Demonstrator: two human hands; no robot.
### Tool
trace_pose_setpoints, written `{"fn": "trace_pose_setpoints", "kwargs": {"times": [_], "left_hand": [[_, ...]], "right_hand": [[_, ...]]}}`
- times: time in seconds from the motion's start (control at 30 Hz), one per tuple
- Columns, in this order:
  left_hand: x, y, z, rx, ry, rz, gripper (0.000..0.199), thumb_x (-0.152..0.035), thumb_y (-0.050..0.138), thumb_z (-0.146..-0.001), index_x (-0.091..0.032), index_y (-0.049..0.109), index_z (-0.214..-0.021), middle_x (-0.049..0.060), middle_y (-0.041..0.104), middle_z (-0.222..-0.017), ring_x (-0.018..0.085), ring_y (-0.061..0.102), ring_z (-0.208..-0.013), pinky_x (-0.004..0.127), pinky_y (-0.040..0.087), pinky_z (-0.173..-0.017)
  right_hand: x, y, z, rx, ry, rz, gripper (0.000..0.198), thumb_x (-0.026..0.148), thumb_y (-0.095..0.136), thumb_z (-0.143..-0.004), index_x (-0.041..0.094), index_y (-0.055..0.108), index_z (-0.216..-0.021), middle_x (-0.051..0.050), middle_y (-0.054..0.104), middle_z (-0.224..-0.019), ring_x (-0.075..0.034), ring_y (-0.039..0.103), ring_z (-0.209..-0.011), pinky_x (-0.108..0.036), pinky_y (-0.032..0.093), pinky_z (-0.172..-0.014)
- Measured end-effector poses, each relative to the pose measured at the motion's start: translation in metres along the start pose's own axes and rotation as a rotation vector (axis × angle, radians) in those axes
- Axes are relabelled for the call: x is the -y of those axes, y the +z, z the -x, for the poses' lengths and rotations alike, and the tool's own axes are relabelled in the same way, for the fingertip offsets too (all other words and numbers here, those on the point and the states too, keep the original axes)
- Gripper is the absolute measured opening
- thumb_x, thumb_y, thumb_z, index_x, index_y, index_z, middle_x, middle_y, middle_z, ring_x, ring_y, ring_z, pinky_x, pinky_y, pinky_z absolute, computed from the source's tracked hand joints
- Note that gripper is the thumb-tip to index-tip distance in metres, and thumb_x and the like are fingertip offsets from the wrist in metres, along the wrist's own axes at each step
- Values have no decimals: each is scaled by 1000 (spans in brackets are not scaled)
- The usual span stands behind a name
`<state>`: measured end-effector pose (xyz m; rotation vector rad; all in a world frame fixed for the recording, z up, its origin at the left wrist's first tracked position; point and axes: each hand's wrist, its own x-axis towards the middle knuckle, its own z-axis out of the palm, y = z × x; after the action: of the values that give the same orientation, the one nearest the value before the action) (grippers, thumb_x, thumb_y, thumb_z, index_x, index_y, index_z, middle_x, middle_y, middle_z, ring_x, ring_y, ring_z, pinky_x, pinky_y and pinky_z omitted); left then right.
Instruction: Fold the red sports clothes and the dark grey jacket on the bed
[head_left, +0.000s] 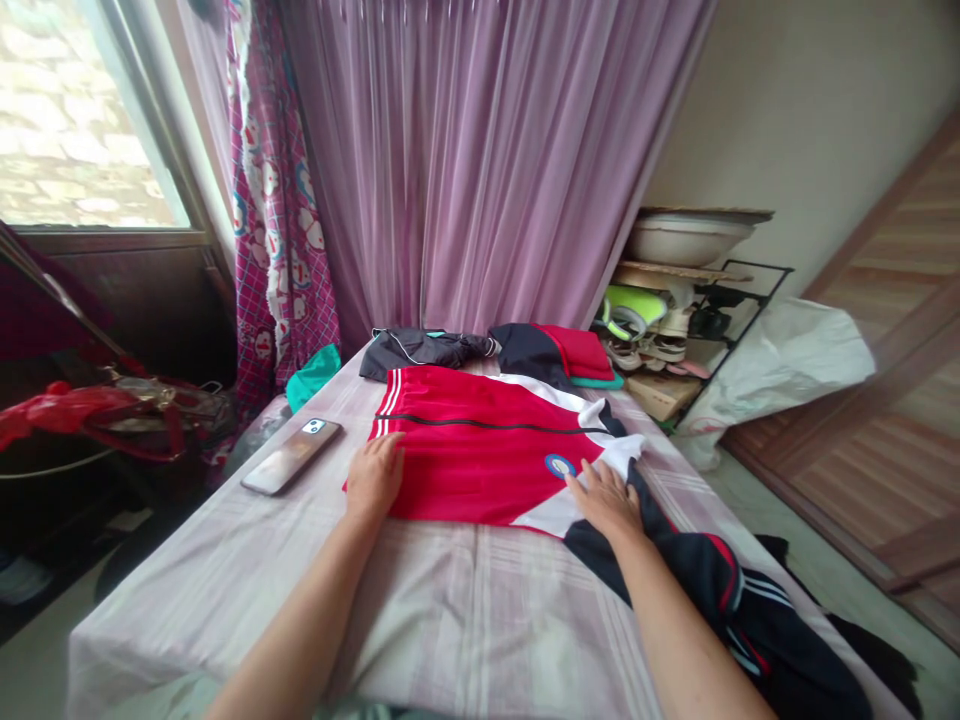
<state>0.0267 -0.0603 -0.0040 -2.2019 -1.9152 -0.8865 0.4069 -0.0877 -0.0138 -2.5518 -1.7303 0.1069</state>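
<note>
Jacket point(465, 480) pos., pls?

Mid-desk point(465, 620), front up, turned sideways to me: hem point(388, 395) to my L, white panel point(551, 515) to my R. Zip point(480, 424) runs across & looks done up, which prob. helps the front lie as one sheet.

And yr grip?

Both palms-down, neither clamped on anything AFAICT. L grip point(377, 475) rests on the hem, fingers close together; R grip point(606, 497) is spread over the white panel, just beside the badge point(560, 466).

Why those 2 spots?

My guess: one per end, so the cloth btwn stays smooth. Light touch suits it, I'd say; fabric looks thin, so a hard push could ruck it.

Sleeves?

Near sleeve point(697, 560) runs off to my R, partly behind my forearm point(660, 600), bent & bunched, not flat like the body. Far one: can't tell how it lies.

Other stuff?

Phone point(292, 455) lies L of the jacket, not touching, so prob. just kept out of the way. Grey garment point(420, 352) & folded clothes point(581, 352) sit at the far end, likely parked there so they don't get mixed in w/ the jacket.
</note>
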Motion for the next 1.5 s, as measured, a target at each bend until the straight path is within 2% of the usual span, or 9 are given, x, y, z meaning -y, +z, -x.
{"fn": "trace_pose_setpoints", "kwargs": {"times": [0.07, 0.13, 0.23, 0.37, 0.57, 0.7, 1.03, 1.23, 1.5], "left_hand": [[21, -8, -6, 61, -183, -132, 41, -29, 41, -95, -14, 62, -127, 15, 69, -124, 28, 63, -113, 42, 47, -100], [34, -14, -9, 161, -281, -208, 44, -34, 40, -96, -13, 63, -127, 16, 69, -123, 31, 63, -113, 43, 47, -97], [39, -17, -10, 234, -304, -232, 43, -39, 40, -95, -20, 68, -121, 13, 69, -124, 32, 62, -114, 42, 47, -95], [34, -14, -11, 220, -335, -234, 43, -43, 43, -94, -23, 69, -121, 12, 69, -124, 32, 61, -115, 40, 46, -94], [36, -11, -10, 267, -307, -170, 45, -41, 38, -97, -28, 58, -135, 9, 66, -132, 27, 52, -130, 43, 37, -106], [40, -7, -9, 263, -296, -162, 45, -41, 37, -97, -28, 58, -135, 8, 66, -132, 26, 51, -132, 44, 34, -109], [57, 4, -12, 190, -279, -220, 44, -39, 40, -95, -21, 69, -122, 8, 62, -137, 30, 53, -129, 42, 40, -109], [58, 4, -12, 203, -276, -249, 43, -38, 41, -95, -24, 68, -125, 6, 63, -137, 29, 53, -130, 41, 41, -110], [59, 5, -11, 197, -266, -256, 42, -38, 41, -96, -25, 67, -126, 5, 63, -137, 26, 53, -130, 39, 40, -110]], "right_hand": [[1, 0, 2, -14, -8, -4, 68, 56, 23, -96, 21, 39, -152, -12, 33, -158, -27, 26, -146, -52, 24, -115], [1, 1, 3, -24, -7, -6, 67, 56, 23, -96, 21, 40, -151, -12, 34, -158, -28, 27, -146, -52, 24, -115], [1, 1, 4, -36, -8, -4, 67, 56, 24, -96, 21, 41, -150, -13, 35, -158, -28, 28, -146, -52, 26, -114], [-1, 2, 2, -33, -20, -7, 66, 55, 26, -96, 20, 42, -150, -14, 35, -157, -28, 28, -145, -52, 26, -114], [-3, 3, -1, -13, -20, -16, 65, 55, 28, -96, 21, 41, -150, -13, 34, -158, -29, 28, -146, -53, 25, -114], [0, -1, 4, -31, -23, -10, 64, 53, 30, -97, 19, 44, -149, -14, 36, -157, -28, 31, -144, -52, 27, -114], [-7, 3, 1, -63, -71, -45, 60, 50, 35, -95, 19, 49, -145, -14, 41, -153, -29, 34, -142, -50, 29, -113], [-12, 8, 2, -114, -108, -79, 56, 47, 36, -95, 20, 53, -141, -13, 45, -151, -28, 38, -140, -49, 30, -111], [-10, 5, 3, -98, -105, -54, 53, 43, 39, -95, 20, 54, -140, -13, 47, -150, -28, 39, -139, -49, 33, -111]]}}
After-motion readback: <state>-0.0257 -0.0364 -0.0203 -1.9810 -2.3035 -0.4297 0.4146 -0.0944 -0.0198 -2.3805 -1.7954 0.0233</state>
